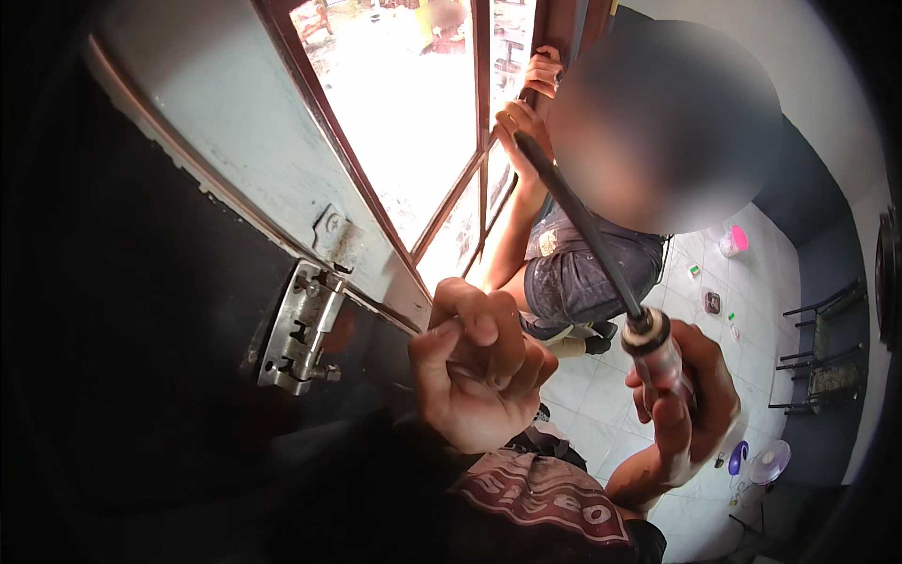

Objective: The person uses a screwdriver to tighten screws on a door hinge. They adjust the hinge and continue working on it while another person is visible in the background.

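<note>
My right hand [700, 399] grips the clear, reddish handle of a screwdriver [601, 246]. Its long dark shaft points up and to the left, and the tip touches nothing I can make out. To the left of it, my left hand [484, 371] is raised with its palm toward me and its fingers curled closed. Whatever those fingers hold, if anything, is hidden. Further left, a metal slide bolt latch [305, 324] is fixed on a dark panel. Beside it, a small metal bracket [336, 237] sits on the pale frame.
Another person's hands [526, 117] hold the brown window frame [479, 75] ahead. On the tiled floor [587, 390] at the right are a pink-lidded tub [734, 242] and a fan [770, 462]. Black chairs [827, 362] line the far right wall.
</note>
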Demonstrator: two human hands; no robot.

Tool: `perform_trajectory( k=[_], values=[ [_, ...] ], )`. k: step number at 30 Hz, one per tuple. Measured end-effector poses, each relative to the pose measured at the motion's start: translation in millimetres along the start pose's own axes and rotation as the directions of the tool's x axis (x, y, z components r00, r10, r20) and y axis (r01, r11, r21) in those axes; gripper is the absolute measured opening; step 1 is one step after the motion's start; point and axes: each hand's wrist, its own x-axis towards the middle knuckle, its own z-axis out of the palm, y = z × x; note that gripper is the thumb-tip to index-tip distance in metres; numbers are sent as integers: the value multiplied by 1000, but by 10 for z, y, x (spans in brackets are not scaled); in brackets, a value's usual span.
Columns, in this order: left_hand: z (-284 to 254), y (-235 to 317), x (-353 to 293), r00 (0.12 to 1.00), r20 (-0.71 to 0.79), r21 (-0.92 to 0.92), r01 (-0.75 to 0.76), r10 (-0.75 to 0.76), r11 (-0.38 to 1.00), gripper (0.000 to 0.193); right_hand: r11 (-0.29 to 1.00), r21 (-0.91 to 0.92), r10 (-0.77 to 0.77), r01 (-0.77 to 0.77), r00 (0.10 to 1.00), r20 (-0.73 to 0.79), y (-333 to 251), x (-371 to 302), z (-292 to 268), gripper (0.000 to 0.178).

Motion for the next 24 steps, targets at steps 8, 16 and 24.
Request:
perform_trajectory(
  k=[8, 16, 24],
  values=[
    [-118, 51, 51, 987, -48, -153, 141, -150, 978, 33, 998, 43, 55, -56, 998, 23, 21, 93, 60, 68],
    [-25, 97, 83, 974, -179, -173, 108, -140, 979, 22, 981, -123, -152, 151, 988, 3, -33, 75, 118, 69],
    [-33, 125, 11, 987, -158, -9, -23, 22, 1000, 35, 807, -167, -506, 566, 810, 297, -103, 255, -33, 61]
  ],
)
